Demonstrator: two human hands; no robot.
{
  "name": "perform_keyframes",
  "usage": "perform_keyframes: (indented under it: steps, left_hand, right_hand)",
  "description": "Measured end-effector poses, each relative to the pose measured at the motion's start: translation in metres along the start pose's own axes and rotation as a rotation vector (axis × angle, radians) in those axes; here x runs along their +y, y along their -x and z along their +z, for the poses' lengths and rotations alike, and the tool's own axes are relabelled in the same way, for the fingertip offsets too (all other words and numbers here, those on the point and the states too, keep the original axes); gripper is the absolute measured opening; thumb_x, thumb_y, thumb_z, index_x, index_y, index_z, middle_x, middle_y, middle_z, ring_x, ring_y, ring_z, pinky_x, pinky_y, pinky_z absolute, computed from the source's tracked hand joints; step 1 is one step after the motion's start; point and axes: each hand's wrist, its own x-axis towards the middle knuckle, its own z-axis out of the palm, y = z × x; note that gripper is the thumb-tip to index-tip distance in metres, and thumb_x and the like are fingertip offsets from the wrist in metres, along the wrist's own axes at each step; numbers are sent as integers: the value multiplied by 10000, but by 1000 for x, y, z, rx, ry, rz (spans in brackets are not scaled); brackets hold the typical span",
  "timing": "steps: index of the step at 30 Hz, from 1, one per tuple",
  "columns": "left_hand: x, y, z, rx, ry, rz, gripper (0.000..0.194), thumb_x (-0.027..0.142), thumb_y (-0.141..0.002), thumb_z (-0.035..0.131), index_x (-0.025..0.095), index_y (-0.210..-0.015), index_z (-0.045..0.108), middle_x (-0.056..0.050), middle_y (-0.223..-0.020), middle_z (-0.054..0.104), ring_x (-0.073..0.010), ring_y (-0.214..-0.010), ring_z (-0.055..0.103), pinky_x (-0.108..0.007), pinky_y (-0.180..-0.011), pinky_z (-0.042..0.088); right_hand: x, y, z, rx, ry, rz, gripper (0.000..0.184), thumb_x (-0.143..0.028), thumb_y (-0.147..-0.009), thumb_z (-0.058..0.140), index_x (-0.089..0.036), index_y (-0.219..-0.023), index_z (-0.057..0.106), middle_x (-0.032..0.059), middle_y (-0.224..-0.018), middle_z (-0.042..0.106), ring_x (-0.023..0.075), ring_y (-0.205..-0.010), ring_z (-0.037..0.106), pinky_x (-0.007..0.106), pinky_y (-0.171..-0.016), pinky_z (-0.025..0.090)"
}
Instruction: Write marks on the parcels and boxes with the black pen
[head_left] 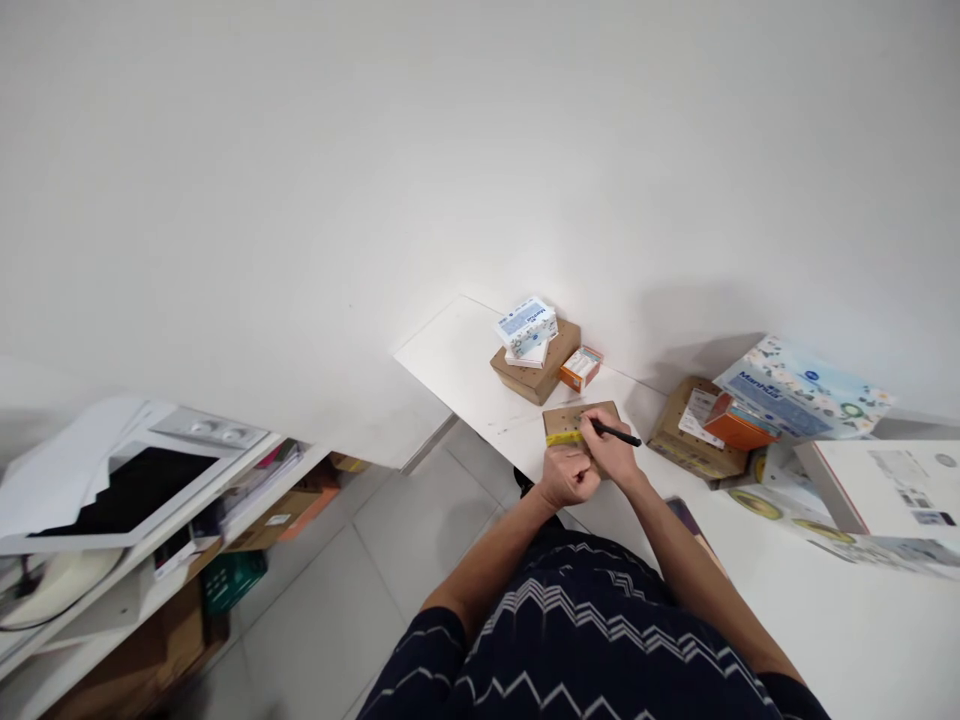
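So, right hand (611, 447): fingers gripping a black pen (621, 434) over the cardboard box (562, 418) on the surface (461, 365). Left hand (570, 478) looks balled up, can't tell around what; I'd keep that yellow strip (562, 438) flat.

The white surface (442, 335) reaches from about 11 o'clock round to 3 o'clock of you, against the wall. On it, near 11 o'clock, you have a brown carton (562, 350), with an orange-and-white box (581, 369) just beside it. Nearer you at 12 o'clock, a smaller brown box (566, 418) appears to rest by the edge. Another carton (679, 425) sits at 1 o'clock. At your 9 o'clock, a white shelf (289, 480) bears loose papers (71, 450) and a dark-screened panel (139, 485).
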Motion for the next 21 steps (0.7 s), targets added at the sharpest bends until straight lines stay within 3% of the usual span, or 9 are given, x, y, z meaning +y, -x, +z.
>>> perform_keyframes:
  steps: [11,21]
  left_hand:
    - [1,-2,-1,-27,11,3,344,179,-645,448,244,-468,162,37,-417,297,-115,-416,305,-281,-463,303]
    - [0,-1,-1,-15,5,19,322,190,-635,450,240,-461,185,41,-418,284,-109,-410,270,-275,-467,290]
  right_hand:
    - [-2,-2,0,-20,41,-39,142,-335,-820,473,-251,-727,538,-5,-689,621,190,-657,552,319,-644,425]
    - [0,2,-1,81,-167,45,163,-367,-809,509,-232,-739,570,-14,-642,593,168,-600,540,306,-604,437]
